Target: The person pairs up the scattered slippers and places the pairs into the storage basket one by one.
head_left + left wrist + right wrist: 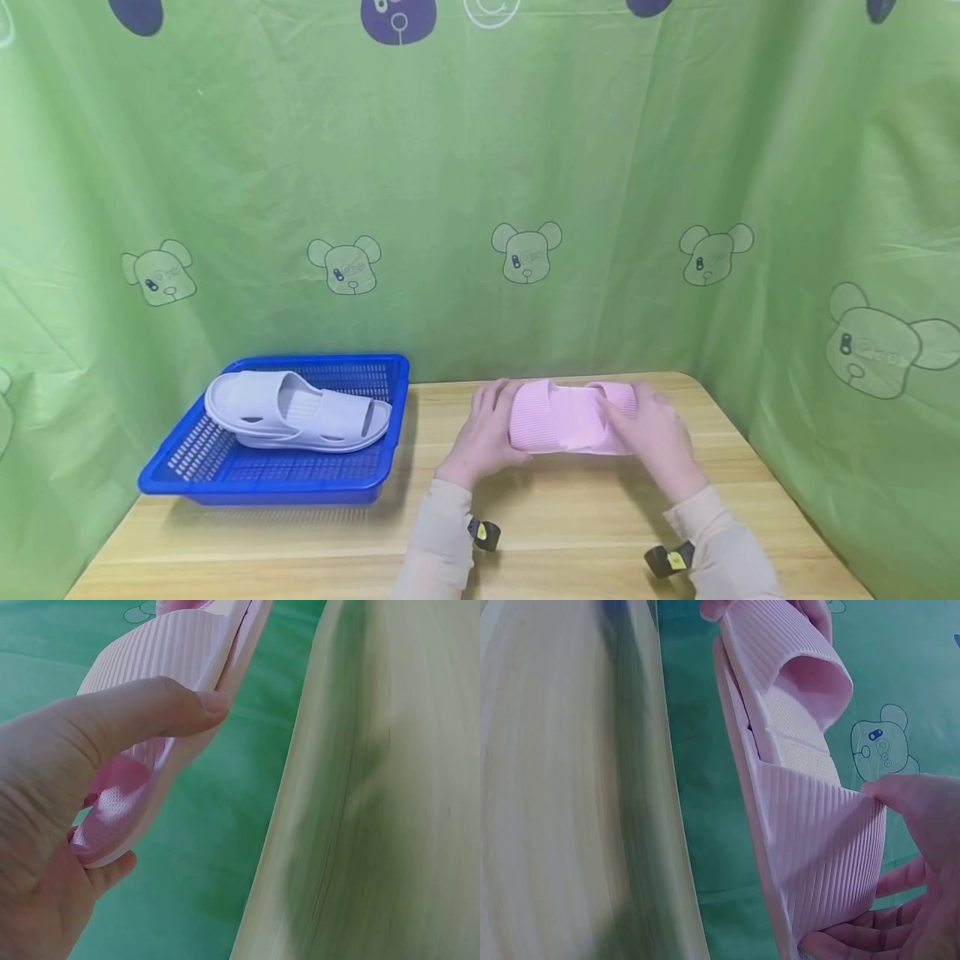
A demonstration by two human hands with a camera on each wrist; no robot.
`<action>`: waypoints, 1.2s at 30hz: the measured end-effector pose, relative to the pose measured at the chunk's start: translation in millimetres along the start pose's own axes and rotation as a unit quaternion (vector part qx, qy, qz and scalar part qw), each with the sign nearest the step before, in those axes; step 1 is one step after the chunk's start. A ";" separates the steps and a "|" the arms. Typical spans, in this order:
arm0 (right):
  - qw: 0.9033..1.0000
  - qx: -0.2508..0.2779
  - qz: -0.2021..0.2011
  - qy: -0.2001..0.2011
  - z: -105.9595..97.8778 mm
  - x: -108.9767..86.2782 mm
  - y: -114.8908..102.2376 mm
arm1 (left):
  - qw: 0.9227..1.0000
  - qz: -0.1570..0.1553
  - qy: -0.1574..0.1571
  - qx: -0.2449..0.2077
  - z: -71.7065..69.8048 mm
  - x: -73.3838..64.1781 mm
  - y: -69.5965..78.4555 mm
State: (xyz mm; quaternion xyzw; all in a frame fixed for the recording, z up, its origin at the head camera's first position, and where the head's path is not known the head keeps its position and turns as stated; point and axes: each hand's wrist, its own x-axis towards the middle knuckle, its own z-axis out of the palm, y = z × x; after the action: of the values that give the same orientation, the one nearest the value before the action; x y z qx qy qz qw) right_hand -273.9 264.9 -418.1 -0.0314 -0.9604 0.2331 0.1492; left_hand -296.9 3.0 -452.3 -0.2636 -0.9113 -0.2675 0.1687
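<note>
A pair of pink slippers [573,421] with ribbed straps is held above the table, the two nested into each other and facing opposite ways. My left hand [483,429] grips the left end, with its thumb [169,712] across the side of the strap and sole edge. At the other end, my right hand [660,437] holds the second slipper, its thumb on the edge of the ribbed strap [825,847] and its fingers under the toe end. The right wrist view shows a gap between the soles along their side.
A blue plastic basket [281,493] stands on the left of the wooden table [570,533]. Inside lies a pair of pale grey slippers [337,415], nested together, one end over the basket's left rim. A green curtain [600,150] with bear prints hangs behind and at both sides.
</note>
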 end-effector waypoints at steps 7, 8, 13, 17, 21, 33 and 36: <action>1.000 -0.006 -0.017 0.010 3.0 -1.6 -4.3 | 1.000 0.012 0.015 -0.002 1.6 0.9 -1.1; 1.000 -0.008 -0.018 0.010 3.0 -1.8 -4.9 | 1.000 0.010 0.016 -0.003 1.8 1.0 -1.1; 1.000 -0.008 -0.030 0.005 2.0 -2.9 -6.9 | 1.000 -0.003 0.017 -0.012 1.6 1.7 -1.4; 0.998 -0.012 -0.056 0.005 1.8 -3.2 -7.4 | 0.999 -0.004 0.030 -0.014 0.6 1.2 -2.3; 0.995 -0.023 -0.092 0.020 4.3 -2.2 -5.6 | 0.999 -0.005 0.040 -0.017 0.6 0.8 -4.7; 0.984 -0.046 -0.168 0.038 8.8 2.0 7.7 | 0.998 -0.013 0.046 -0.034 -5.8 -0.1 -10.8; 0.980 -0.048 -0.193 0.032 9.2 3.9 10.3 | 0.998 -0.010 0.049 -0.040 -8.3 -0.8 -11.9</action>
State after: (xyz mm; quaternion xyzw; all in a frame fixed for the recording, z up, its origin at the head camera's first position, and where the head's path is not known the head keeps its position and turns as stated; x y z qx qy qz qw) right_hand -280.5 270.6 -429.6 0.1396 -0.9531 0.1528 0.2207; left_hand -301.7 -10.6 -450.7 -0.2473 -0.8934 -0.3177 0.1995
